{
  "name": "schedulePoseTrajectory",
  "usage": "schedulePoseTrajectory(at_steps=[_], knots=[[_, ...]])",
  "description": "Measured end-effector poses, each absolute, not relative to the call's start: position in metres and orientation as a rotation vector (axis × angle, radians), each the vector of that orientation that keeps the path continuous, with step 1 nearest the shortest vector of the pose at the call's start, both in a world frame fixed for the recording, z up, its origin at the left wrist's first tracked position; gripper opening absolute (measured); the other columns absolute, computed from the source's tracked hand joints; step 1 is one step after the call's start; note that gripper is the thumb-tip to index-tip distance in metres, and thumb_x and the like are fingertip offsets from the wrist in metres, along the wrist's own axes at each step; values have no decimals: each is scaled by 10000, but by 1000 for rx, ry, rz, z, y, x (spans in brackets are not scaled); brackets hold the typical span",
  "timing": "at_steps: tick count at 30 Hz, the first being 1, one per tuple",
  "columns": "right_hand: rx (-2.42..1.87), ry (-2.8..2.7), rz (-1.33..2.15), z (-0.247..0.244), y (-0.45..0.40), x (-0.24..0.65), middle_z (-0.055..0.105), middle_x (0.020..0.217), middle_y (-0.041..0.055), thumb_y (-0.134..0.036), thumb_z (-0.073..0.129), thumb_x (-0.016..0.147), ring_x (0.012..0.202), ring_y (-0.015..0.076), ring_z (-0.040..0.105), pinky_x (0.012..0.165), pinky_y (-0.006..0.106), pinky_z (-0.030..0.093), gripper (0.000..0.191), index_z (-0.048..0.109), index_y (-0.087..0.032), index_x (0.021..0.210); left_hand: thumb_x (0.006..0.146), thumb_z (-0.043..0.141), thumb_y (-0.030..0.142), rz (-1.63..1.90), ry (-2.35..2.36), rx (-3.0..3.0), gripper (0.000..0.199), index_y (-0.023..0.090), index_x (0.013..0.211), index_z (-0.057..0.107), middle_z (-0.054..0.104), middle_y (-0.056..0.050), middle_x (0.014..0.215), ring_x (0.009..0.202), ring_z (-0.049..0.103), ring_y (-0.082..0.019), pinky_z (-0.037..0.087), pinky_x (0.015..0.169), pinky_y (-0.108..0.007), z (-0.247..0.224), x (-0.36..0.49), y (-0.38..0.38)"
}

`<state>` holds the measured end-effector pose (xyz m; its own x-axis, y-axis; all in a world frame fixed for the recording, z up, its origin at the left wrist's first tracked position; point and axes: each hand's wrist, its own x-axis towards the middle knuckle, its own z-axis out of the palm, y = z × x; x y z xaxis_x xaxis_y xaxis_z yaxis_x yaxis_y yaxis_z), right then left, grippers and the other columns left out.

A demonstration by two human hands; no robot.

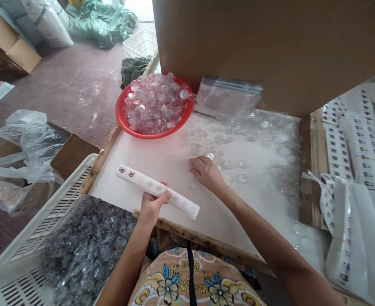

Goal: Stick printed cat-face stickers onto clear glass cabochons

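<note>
while a big box (254, 51) walls off the far side, the work sits on the white table (136, 153), and from how things lie a lot of it looks left to do. the crate (58, 212) at the lower left is thick with dark discs (88, 246); whether those are finished or waiting i cannot tell. beyond the table's right edge, printed sheets (362, 148) lie in rolls and bundles, seemingly a good stock. the red bowl (149, 135) at the far left corner is heaped with clear discs (158, 102), so plenty seems to remain there. clear bags (228, 97) lie near it, before the box; their contents are unclear. the strip (146, 182) is held aslant over the near part of the table by the left hand (154, 204), closed on it with the thumb on top and fingers behind. the right hand (208, 172) is loosely bent, thumb a little apart from the forefinger, nothing visible between the tips. around and past it, loose discs (243, 178) are spread, and those near enough to judge look plain, so probably not done. smallest, two cat faces (122, 170) show at the strip's left end, seemingly not yet used.
</note>
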<state>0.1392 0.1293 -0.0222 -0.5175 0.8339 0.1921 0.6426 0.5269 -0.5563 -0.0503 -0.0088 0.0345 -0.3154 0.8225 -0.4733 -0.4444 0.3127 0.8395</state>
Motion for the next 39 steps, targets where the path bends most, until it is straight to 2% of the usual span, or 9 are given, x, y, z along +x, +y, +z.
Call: schedulePoseTrajectory(at_steps=[4,11,17,22,26,29,32,35,39], knots=[[-1207,-2317,589,-21,130,140,606,1062,126,-115,514,862,963,267,574,797,385,506,290,613,-179,1128,562,872,285,1349,1387,362,434,149,931,688,696,-23,750,690,637,-157,497,621,-251,35,-51,-12],[-1066,-2314,609,-13,124,110,610,1059,122,-167,553,884,965,256,564,866,404,494,231,621,-178,1104,565,869,304,1351,1393,352,450,157,942,671,704,-26,775,708,639,-159,497,656,-264,37,-52,-15],[-977,-2543,535,-15,134,51,569,1259,144,-61,496,873,1119,279,505,931,421,457,342,601,-169,1181,577,861,296,1385,1431,358,441,168,948,659,708,-26,790,717,640,-159,484,674,-262,45,-57,-19],[-945,-2588,569,-24,126,65,636,1143,124,-15,431,876,1065,252,531,923,378,455,339,641,-166,1096,594,854,287,1405,1458,348,438,171,968,660,714,-28,809,723,636,-154,487,679,-260,42,-64,-25],[-1073,-2411,757,-23,116,89,673,994,102,-100,415,930,919,217,588,803,337,486,297,607,-165,1148,601,853,285,1363,1423,344,425,168,961,660,712,-30,803,734,642,-161,496,665,-259,41,-63,-23],[-1098,-2303,837,-17,118,100,678,949,78,-173,495,922,899,213,587,801,329,479,174,644,-182,1010,591,858,282,1365,1399,348,425,167,950,664,713,-32,791,726,643,-160,497,660,-257,43,-59,-17],[-1147,-2246,679,-11,131,109,670,980,92,-187,537,899,929,237,558,859,366,451,131,663,-185,935,562,872,277,1375,1377,345,437,162,932,672,712,-32,772,715,642,-158,492,652,-252,44,-55,-13],[-1254,-2278,486,-10,152,114,655,1054,125,-171,524,897,972,267,523,858,393,425,186,667,-172,1016,542,880,278,1368,1376,334,450,155,925,676,708,-33,767,714,643,-161,490,641,-251,43,-55,-12],[-1369,-2433,395,-13,171,114,669,1003,133,-116,487,889,962,282,517,804,389,412,256,671,-158,1061,568,866,290,1370,1400,351,441,154,940,671,702,-35,782,702,636,-156,496,653,-264,43,-57,-15]])
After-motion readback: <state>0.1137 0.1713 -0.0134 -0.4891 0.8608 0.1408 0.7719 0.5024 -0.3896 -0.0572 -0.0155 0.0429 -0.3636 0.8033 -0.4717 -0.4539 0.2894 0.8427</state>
